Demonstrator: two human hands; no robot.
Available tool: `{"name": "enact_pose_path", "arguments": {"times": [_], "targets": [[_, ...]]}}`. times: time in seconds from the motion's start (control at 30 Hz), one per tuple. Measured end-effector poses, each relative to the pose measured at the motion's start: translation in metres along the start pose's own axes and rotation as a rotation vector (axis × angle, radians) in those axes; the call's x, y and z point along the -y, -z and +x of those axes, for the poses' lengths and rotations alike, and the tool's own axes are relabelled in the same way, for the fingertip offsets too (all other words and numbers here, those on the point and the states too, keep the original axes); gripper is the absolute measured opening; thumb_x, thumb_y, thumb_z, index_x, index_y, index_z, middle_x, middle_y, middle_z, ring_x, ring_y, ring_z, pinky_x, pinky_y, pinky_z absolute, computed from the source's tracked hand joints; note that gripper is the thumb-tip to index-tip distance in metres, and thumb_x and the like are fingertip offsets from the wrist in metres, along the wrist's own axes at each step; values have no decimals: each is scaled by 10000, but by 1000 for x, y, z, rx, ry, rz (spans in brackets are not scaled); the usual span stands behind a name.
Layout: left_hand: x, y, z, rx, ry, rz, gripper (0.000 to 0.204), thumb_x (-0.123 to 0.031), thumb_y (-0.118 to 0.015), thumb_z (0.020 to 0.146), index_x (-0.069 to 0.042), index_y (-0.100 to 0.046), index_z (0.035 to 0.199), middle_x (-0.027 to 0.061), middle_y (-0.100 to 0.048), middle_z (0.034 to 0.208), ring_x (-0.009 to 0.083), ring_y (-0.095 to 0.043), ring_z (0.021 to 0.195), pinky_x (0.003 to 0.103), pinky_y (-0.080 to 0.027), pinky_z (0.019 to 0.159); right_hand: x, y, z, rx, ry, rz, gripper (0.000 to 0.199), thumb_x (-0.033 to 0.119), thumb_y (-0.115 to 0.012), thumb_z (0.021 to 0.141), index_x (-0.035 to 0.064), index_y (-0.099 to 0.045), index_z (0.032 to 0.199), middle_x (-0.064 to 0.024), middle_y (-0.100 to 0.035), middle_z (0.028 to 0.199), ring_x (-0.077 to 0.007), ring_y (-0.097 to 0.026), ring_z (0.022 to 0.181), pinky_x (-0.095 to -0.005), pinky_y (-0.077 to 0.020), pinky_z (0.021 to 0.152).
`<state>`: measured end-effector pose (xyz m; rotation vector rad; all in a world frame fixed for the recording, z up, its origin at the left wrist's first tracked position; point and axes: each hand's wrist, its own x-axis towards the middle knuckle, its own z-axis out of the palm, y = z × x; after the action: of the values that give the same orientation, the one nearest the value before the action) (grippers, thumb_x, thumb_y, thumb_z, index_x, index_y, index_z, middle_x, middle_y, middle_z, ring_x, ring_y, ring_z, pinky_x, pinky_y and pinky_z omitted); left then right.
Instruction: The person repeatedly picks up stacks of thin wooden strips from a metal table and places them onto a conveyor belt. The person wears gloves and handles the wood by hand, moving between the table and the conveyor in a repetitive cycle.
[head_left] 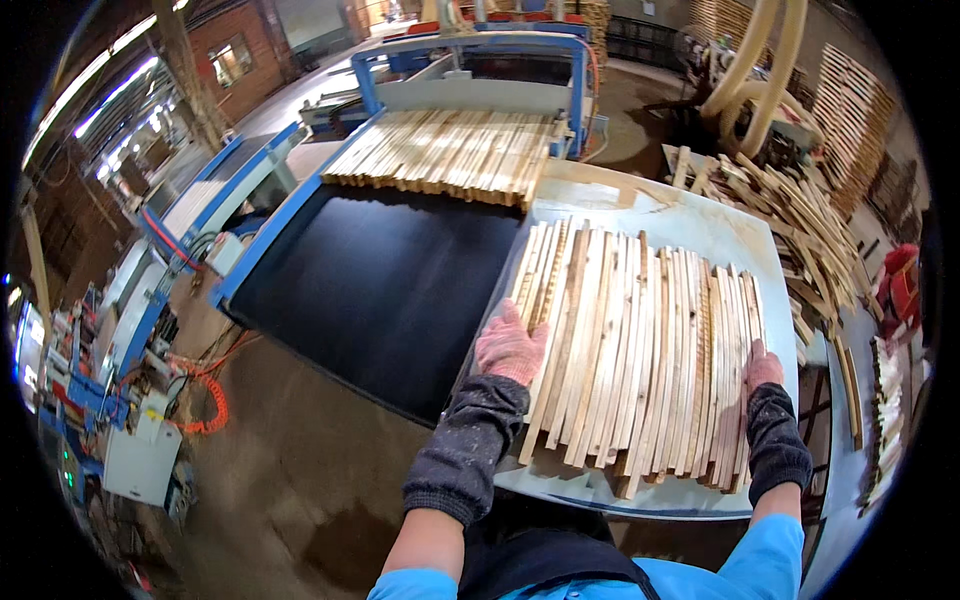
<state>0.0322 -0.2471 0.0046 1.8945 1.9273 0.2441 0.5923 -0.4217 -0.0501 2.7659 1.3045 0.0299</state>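
A row of long, narrow wooden strips [640, 350] lies side by side on a pale blue-white tabletop [640, 190] in front of me. Their near ends are uneven, and a few stick out toward my body. My left hand [512, 343], in a pinkish knit glove, grips the left edge of the row, its thumb over the outer strips. At the opposite edge my right hand [764, 366], gloved the same way, holds the outermost strips, its fingers partly hidden. The row sits between both hands.
Left of the tabletop runs a black conveyor belt [370, 280] in a blue frame, with another row of strips [440, 150] at its far end. Loose wood [800, 220] is heaped at the right. Machinery with a coiled orange hose [208, 405] stands at the left.
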Motion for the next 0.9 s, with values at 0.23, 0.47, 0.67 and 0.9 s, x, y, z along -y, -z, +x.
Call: {"name": "enact_pose_path", "arguments": {"times": [0.23,0.47,0.67,0.9], "targets": [[-1,-8,2,-12,22,73,969,-659,-542,1018,-48,-252,1712,249,-565,1534,384,-595,1369,490,-471,1154,7,12,-14,-14,-103,93,401,286,-461,1129,136,-604,1472,-306,-678,1229,-468,-670,1163,-526,-546,1001],[0,-10,4,-19,50,134,965,-674,-527,1015,-46,-284,1706,236,-575,1525,374,-605,1355,479,-479,1139,32,27,-20,-35,-303,347,691,567,-365,1135,-20,-698,1281,-339,-673,1304,-482,-632,1246,-525,-486,1092],[-4,-13,4,-27,48,129,960,-693,-517,1009,-74,-272,1701,237,-574,1516,380,-599,1353,487,-492,1129,34,40,-25,-21,-372,435,774,631,-445,1082,-67,-697,1303,-321,-676,1362,-462,-617,1311,-499,-460,1143],[-5,-17,4,-43,42,125,952,-681,-542,1004,-80,-286,1697,238,-583,1510,383,-611,1336,486,-496,1122,31,41,-29,-65,-382,475,767,611,-431,1099,-90,-701,1249,-341,-688,1307,-478,-625,1282,-506,-469,1123]]}}
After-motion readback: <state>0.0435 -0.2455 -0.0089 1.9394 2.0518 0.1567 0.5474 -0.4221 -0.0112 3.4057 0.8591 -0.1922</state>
